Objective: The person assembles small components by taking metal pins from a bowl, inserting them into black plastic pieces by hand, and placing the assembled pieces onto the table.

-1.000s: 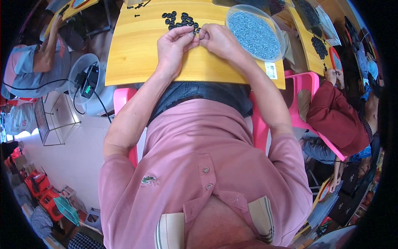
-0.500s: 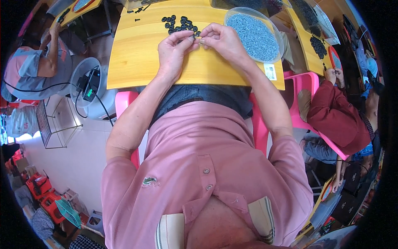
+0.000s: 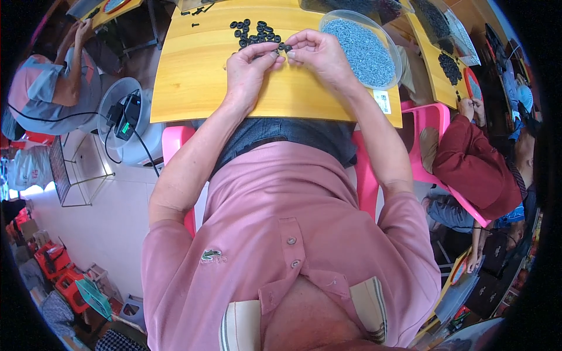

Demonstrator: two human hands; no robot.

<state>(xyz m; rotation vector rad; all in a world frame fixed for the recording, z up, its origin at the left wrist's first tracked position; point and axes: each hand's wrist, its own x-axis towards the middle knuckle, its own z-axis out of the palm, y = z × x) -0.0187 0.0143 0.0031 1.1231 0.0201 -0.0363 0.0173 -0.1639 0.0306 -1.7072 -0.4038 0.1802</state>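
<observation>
My left hand [image 3: 250, 73] is closed in a pinch above the wooden table; a tiny dark item shows at its fingertips, too small to name. Close beside it, my right hand [image 3: 322, 57] has thumb and forefinger closed at a small black round piece [image 3: 287, 49]. Just beyond both hands lies a loose group of small black oval pieces [image 3: 261, 29], several with a hole in the middle. To the right of my right hand stands a round clear tub [image 3: 396, 55] full of small silvery screws [image 3: 360, 52].
The yellow wooden table [image 3: 193, 76] bears a few dark screw-like parts [image 3: 195, 25] at its far left and a white label [image 3: 381, 102] at the right. Left of it, a white bin [image 3: 108, 105] holds a black device with cables. Co-workers sit at tables on both sides.
My right fingertips have shifted from a small pale item by the left fingers to a black piece at the near edge of the group. My left hand has barely moved.
</observation>
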